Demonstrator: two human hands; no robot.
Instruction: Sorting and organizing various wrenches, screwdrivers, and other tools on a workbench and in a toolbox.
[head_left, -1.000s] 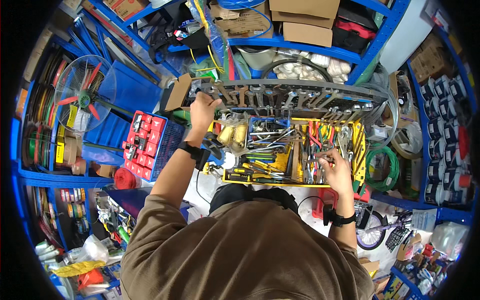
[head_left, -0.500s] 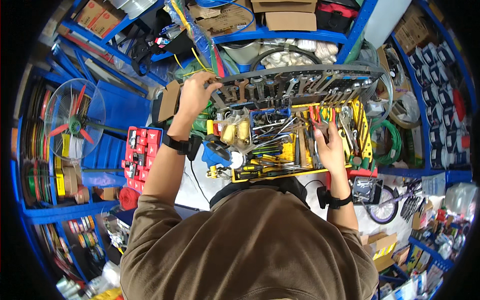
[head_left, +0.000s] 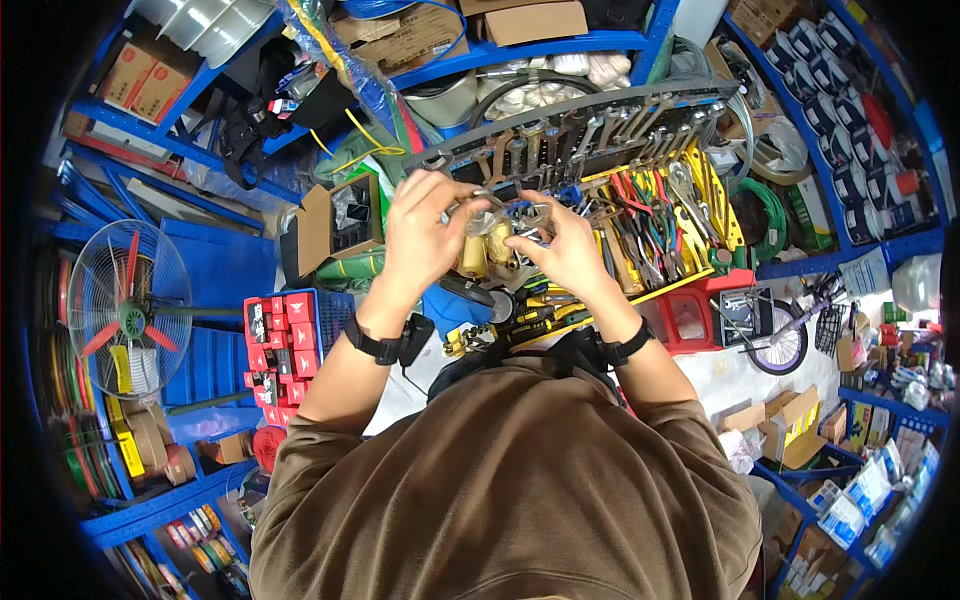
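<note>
My left hand (head_left: 430,225) is closed, its thumb and fingers pinched on a small dark metal piece (head_left: 488,194) that I cannot make out. Facing it, my right hand (head_left: 568,252) curls its fingers around something greyish, mostly hidden; its thumb stands apart from the index finger. Below and between both hands are yellow cylinders (head_left: 473,254) in clear plastic. Behind them rises a dark rack (head_left: 640,108) hung with several wrenches (head_left: 597,138). A yellow tool tray (head_left: 722,215) holds red-handled pliers (head_left: 632,190), screwdrivers and other hand tools.
Red boxes (head_left: 282,350) are stacked at the left, near a standing fan (head_left: 130,318). A blue-and-black tool (head_left: 455,305) lies by the tray's left end. Blue shelving (head_left: 540,48) surrounds the space. An open cardboard box (head_left: 318,232) stands behind my left arm.
My left hand has moved right and nearer from the rack's left end. My right hand has left the pliers and moved left, facing the left hand above the yellow cylinders. The view has turned.
</note>
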